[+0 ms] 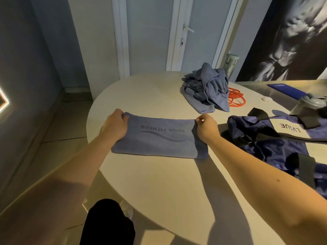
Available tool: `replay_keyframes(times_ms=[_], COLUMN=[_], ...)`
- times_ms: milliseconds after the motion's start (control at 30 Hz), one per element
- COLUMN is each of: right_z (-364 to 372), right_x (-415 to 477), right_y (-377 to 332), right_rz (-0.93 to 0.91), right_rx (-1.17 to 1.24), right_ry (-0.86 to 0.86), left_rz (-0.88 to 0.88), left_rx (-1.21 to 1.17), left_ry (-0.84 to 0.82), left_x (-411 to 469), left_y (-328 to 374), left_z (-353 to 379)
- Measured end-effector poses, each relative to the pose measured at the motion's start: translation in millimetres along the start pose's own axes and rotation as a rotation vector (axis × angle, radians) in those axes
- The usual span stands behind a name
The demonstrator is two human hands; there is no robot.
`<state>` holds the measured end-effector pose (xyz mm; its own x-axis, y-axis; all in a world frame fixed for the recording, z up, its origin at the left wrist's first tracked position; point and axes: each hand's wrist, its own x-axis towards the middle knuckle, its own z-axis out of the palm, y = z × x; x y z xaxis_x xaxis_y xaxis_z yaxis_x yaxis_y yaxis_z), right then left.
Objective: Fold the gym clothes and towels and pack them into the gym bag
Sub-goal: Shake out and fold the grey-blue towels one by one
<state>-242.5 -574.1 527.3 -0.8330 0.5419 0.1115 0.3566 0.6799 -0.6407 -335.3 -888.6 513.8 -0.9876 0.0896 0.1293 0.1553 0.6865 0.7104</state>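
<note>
A blue towel [159, 140] printed "YOGA FITNESS" lies folded into a flat rectangle on the round white table [159, 183]. My left hand [115, 126] grips its far left corner. My right hand [206, 127] pinches its far right corner. A heap of unfolded blue clothes [207, 87] sits further back on the table. The navy and grey gym bag [276, 144] with black straps lies at the right, close to my right hand.
An orange resistance band [236, 99] lies behind the clothes heap. A blue booklet [286, 90], a small white disc [267, 99] and a grey bottle [313, 101] are at the far right. A tall shaker bottle [231, 65] stands at the back. The table's left edge drops to floor.
</note>
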Motion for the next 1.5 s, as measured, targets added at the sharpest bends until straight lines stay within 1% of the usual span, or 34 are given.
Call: replay_keyframes(times_ms=[133, 267, 333, 367, 400, 433, 467, 533, 567, 600, 633, 700, 800, 900, 967, 1033, 1067, 1133, 1167, 1233, 1300, 1500], right_z=[11.7, 15.1, 13.3, 12.1, 11.2, 11.2, 12.0, 18.4, 23.8, 28.8, 32.5, 36.6, 38.7, 37.2, 29.0, 18.8, 14.3, 7.6, 5.0, -0.4, -9.8, -49.3], right_x=[14.7, 18.8, 16.5, 14.2, 10.6, 6.4, 1.5, -8.7, -12.8, -15.4, -16.1, -14.9, -13.4, -13.3, -8.2, 0.5, 3.9, 7.3, 7.5, 4.5, -2.6, -54.8], right_y=[6.3, 7.2, 3.9, 1.2, -1.5, -4.1, -7.0, -10.3, -9.3, -7.4, -3.7, 6.1, 15.1, 12.9, 10.3, 6.2, 3.7, -0.1, -0.8, -0.4, 1.9, 12.9], right_rz=[0.047, 0.040, 0.046, 0.043, 0.010, -0.064, -0.175, -0.417, -0.497, -0.536, -0.536, -0.485, -0.448, -0.433, -0.393, -0.335, -0.300, -0.236, -0.209, -0.139, -0.076, -0.005], right_rx=[-0.033, -0.039, -0.056, -0.090, -0.130, -0.147, -0.135, -0.138, -0.190, -0.263, -0.335, -0.451, -0.498, -0.468, -0.395, -0.338, -0.344, -0.402, -0.425, -0.437, -0.405, -0.250], right_ry=[-0.043, -0.026, 0.002, 0.040, 0.087, 0.120, 0.108, -0.044, -0.128, -0.195, -0.245, -0.321, -0.337, -0.344, -0.304, -0.226, -0.217, -0.244, -0.257, -0.279, -0.307, -0.347], left_rz=[-0.006, -0.015, -0.009, 0.028, 0.094, 0.178, 0.254, 0.329, 0.335, 0.328, 0.322, 0.312, 0.328, 0.321, 0.343, 0.452, 0.518, 0.614, 0.648, 0.696, 0.695, 0.675], left_rx=[0.035, 0.055, 0.121, 0.193, 0.279, 0.357, 0.408, 0.445, 0.459, 0.491, 0.541, 0.615, 0.630, 0.642, 0.636, 0.566, 0.486, 0.358, 0.351, 0.410, 0.443, 0.397], left_ry=[0.007, 0.039, 0.062, 0.091, 0.119, 0.129, 0.111, -0.001, -0.073, -0.147, -0.215, -0.279, -0.276, -0.295, -0.236, -0.154, -0.163, -0.271, -0.330, -0.392, -0.397, -0.301], left_x=[15.4, 17.3, 11.1, 6.9, 1.4, -5.8, -13.7, -29.6, -37.5, -43.6, -47.7, -53.0, -55.1, -54.5, -58.9, -73.4, -84.2, -109.8, -122.1, -139.9, -149.7, -178.5], left_y=[-9.9, -8.7, -0.1, 5.2, 10.9, 17.8, 24.3, 31.7, 33.2, 32.1, 29.3, 21.0, 13.1, 14.9, 25.7, 46.6, 59.8, 84.9, 94.1, 102.9, 102.1, 82.0], left_z=[13.1, 15.2, 11.3, 9.8, 9.6, 11.3, 15.5, 28.8, 36.2, 42.4, 46.9, 49.4, 47.7, 45.5, 43.8, 46.9, 51.1, 63.4, 70.7, 83.5, 89.0, 71.4])
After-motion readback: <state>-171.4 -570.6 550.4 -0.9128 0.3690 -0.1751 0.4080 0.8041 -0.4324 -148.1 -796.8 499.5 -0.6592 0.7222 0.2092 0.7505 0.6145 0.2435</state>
